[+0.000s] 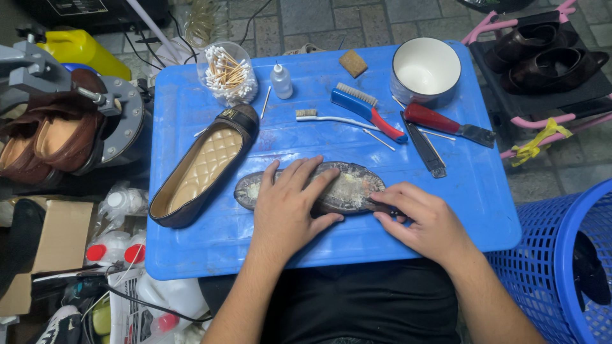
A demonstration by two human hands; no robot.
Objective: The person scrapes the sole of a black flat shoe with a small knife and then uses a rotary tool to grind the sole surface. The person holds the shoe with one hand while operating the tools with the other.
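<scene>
A worn brown shoe sole (347, 188) lies lengthwise on the blue plastic table (446, 210), with pale glue residue on its top. My left hand (287, 207) rests flat on the sole's left half and presses it down. My right hand (424, 220) pinches a thin dark tool at the sole's right end, where only the tool's tip shows. To the left of the sole sits a brown flat shoe (204, 169) with a quilted tan insole, set diagonally.
At the back of the table are a cup of cotton swabs (226, 73), a small dropper bottle (281, 81), a sponge (352, 63), a white bowl (425, 70), a blue-and-red brush (368, 113), a toothbrush (331, 118), a red-handled scraper (446, 124) and a dark file (425, 150). A blue basket (554, 267) stands at the right.
</scene>
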